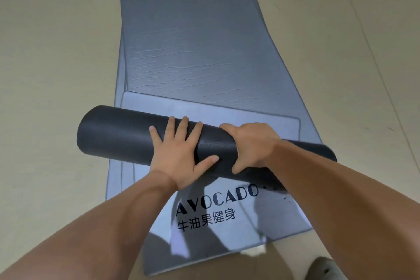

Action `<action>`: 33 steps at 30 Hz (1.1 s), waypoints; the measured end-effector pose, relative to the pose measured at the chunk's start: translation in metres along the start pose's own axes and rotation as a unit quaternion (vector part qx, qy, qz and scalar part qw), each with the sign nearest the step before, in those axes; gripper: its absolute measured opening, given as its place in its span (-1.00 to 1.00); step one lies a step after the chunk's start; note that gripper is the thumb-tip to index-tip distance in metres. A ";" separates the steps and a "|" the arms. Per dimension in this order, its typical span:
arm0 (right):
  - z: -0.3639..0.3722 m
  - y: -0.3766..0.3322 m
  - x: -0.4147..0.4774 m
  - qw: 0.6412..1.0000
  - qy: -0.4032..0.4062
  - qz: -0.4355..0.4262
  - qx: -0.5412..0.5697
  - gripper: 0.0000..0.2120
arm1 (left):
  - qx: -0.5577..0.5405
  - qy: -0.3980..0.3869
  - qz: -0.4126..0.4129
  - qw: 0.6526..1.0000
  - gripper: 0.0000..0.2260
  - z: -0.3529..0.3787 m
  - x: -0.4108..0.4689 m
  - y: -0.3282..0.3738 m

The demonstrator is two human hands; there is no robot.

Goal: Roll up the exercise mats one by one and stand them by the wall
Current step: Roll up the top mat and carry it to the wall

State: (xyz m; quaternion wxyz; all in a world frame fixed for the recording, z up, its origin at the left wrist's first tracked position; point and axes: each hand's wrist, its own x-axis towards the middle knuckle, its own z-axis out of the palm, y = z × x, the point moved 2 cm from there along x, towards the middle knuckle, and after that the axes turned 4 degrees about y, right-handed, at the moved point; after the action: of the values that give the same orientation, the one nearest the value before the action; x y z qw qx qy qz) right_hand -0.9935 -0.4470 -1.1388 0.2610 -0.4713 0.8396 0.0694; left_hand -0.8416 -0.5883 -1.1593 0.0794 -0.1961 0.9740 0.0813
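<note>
Two hands work one dark roll point(118, 134), which lies crosswise on the grey mats point(193, 52) stacked flat on the floor point(56, 52). Its left end overhangs the stack's left edge, so the roll looks skewed and is best squared before lifting. The left hand point(179, 154) lies flat on top, fingers straight and spread, pressing only. That should stop the coil springing open, but it cannot lift. The right hand point(250, 143) wraps the roll, fingers curled over the far side and thumb on the near side. No loose tail shows, so rolling seems finished. Hold the right grip tight, bring the left round too, then tip the roll upright evenly so the layers do not telescope.
</note>
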 end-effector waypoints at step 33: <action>0.010 0.059 0.038 0.995 0.016 0.067 0.068 0.45 | 0.011 0.033 0.028 0.999 -0.15 0.037 0.041 0.023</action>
State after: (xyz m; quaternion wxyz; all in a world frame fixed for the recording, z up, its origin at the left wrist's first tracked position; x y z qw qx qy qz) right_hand -1.0545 -0.4400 -1.1738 0.2742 -0.3957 0.8762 0.0220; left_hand -0.8839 -0.5754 -1.2005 0.0474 -0.1706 0.9820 0.0659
